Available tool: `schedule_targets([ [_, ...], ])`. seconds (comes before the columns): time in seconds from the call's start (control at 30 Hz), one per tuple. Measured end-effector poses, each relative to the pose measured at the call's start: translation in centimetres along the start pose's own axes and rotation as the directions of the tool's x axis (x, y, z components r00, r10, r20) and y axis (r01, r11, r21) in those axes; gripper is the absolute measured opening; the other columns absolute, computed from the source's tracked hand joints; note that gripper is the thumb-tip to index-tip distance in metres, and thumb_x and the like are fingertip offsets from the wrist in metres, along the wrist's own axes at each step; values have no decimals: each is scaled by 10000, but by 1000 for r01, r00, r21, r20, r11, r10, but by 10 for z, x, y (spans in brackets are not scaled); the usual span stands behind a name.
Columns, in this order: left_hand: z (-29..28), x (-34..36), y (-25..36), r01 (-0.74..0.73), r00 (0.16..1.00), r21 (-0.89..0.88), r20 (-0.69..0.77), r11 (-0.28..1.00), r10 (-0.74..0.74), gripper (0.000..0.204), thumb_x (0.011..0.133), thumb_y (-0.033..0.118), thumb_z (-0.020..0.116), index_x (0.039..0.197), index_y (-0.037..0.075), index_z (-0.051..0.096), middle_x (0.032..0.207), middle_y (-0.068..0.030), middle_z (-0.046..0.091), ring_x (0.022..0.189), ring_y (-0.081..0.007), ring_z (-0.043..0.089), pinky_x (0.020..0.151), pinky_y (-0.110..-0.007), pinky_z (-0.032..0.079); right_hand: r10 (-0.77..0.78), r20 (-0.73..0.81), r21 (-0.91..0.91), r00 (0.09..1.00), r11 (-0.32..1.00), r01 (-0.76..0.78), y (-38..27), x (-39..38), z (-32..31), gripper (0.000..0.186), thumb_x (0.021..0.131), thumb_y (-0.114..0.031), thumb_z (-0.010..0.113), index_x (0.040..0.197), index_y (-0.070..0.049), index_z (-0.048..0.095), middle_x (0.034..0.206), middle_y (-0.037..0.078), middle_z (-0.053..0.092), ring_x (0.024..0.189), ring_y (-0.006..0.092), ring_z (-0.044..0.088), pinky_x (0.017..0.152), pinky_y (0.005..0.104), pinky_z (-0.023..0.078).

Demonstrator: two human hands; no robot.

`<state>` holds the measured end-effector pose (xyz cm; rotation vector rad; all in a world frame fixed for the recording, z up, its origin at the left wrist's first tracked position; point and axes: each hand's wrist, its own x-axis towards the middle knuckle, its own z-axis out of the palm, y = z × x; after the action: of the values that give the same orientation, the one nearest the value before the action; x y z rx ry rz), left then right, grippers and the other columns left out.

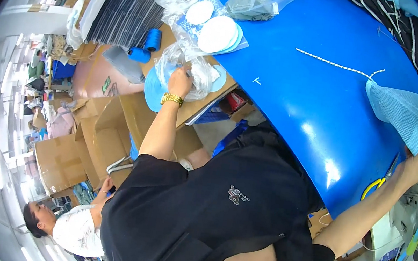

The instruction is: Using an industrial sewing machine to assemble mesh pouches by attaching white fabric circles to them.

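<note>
My left hand [180, 81], with a gold watch on the wrist, reaches into a crumpled clear plastic bag [201, 85] on a tan tabletop; its curled fingertips are partly hidden. Blue round pieces [155, 92] lie beside it. My right hand [414, 165] grips the lower end of a light blue mesh pouch [394, 109] at the far right, with a pale blue round piece at the pouch's wide end. A black-and-white cord [332, 62] runs from the pouch across the blue table surface [299, 115]. Yellow-handled scissors [371, 188] lie near my right forearm.
Plastic bags with white discs [215, 35] and a grey-filled bag [253, 3] lie at the back. Blue thread spools [153, 40] stand beside stacked dark sheets [124, 15]. Cardboard boxes [58, 164] fill the left. A co-worker in white [77, 229] is at lower left. Cables run along the right.
</note>
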<state>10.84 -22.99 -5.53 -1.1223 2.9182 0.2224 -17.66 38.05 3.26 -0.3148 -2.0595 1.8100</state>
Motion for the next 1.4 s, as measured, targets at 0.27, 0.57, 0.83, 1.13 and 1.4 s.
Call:
schedule_targets([
  [0.27, 10, 4, 3, 111, 993, 12, -51, 994, -110, 247, 799, 110, 599, 1028, 101, 692, 874, -203, 691, 854, -377, 666, 777, -463, 529, -6, 1, -1, 1000, 1000, 6, 1, 4, -2, 271, 947, -242, 638, 1049, 8, 668, 899, 61, 696, 728, 110, 640, 597, 231, 486],
  [0.57, 11, 2, -13, -47, 995, -104, -94, 994, 37, 245, 800, 116, 600, 1024, 146, 696, 892, -190, 695, 854, -370, 669, 758, -469, 527, -36, 33, 3, 999, 999, 36, 5, 8, -8, 284, 949, -248, 633, 1056, 14, 665, 910, 65, 699, 748, 114, 649, 602, 236, 495],
  [0.83, 25, 6, -13, 83, 987, -135, -128, 987, -101, 216, 799, 117, 616, 998, 133, 697, 887, -193, 695, 842, -382, 669, 737, -483, 529, -18, 19, 2, 1000, 1000, 18, 10, 10, -6, 286, 947, -245, 637, 1072, 11, 666, 926, 63, 703, 742, 109, 644, 615, 229, 490],
  [1.13, -12, 0, 2, 185, 975, -458, -28, 869, -222, 170, 815, 105, 672, 955, 14, 699, 828, -106, 725, 564, -195, 685, 558, -317, 548, -1, 33, 40, 999, 999, 0, 9, 11, -9, 281, 938, -238, 651, 1070, 9, 675, 909, 56, 698, 742, 108, 635, 616, 230, 483],
  [1.4, -39, 2, 4, 222, 972, -588, 68, 778, -226, 213, 873, 68, 616, 1053, -27, 679, 871, -124, 725, 578, -177, 699, 420, -271, 521, 6, 30, 12, 1000, 1000, -6, 12, 13, -10, 281, 925, -205, 668, 1094, 19, 656, 943, 69, 698, 765, 129, 654, 628, 247, 499],
])
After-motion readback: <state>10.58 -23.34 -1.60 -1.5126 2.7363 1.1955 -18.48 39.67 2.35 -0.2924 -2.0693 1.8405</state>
